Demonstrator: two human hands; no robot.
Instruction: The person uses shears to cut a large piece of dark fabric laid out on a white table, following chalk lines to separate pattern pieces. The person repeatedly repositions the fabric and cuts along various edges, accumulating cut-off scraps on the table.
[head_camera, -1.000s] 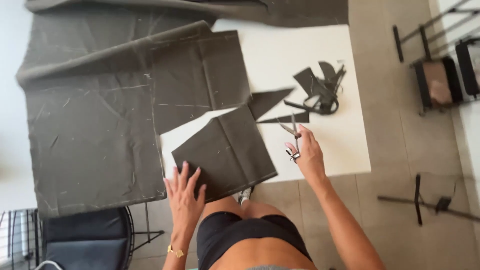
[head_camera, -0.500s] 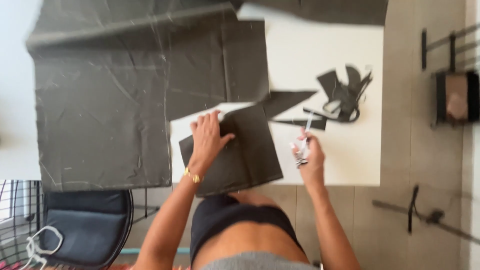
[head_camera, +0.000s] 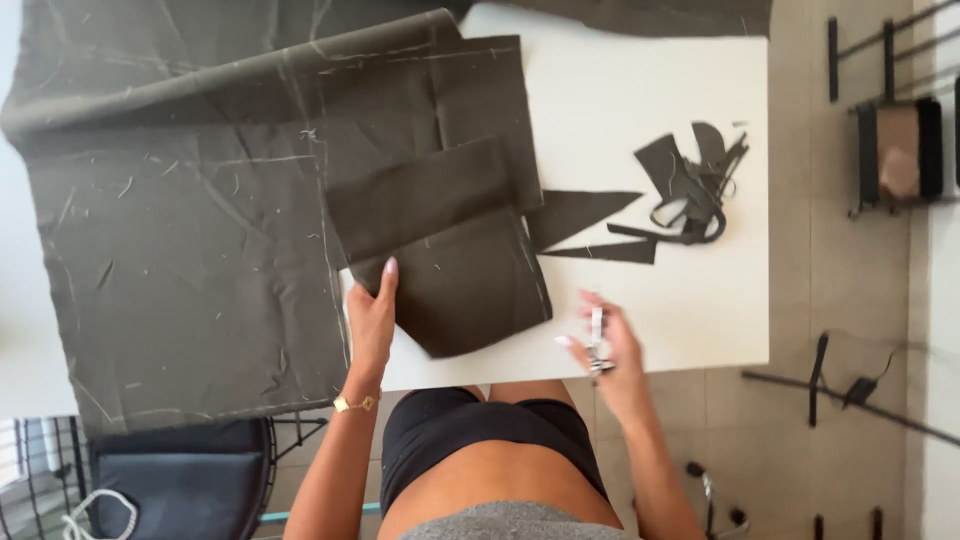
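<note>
Fabric piece (head_camera: 450, 260) now lies folded over on the white surface (head_camera: 640, 90); our left hand (head_camera: 372, 318) has slid to its left edge, fingers spread flat, while our right hand (head_camera: 610, 350) stays clenched around scissors (head_camera: 597, 340).

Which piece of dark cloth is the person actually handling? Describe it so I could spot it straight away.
Start at the white table, with a big dark sheet of fabric draped over its left half. At the table's near edge lies a smaller folded dark piece, with the left hand on its left edge. Unlike the thin triangles and scraps to its right, it is broad, doubled over and four-sided.
</note>
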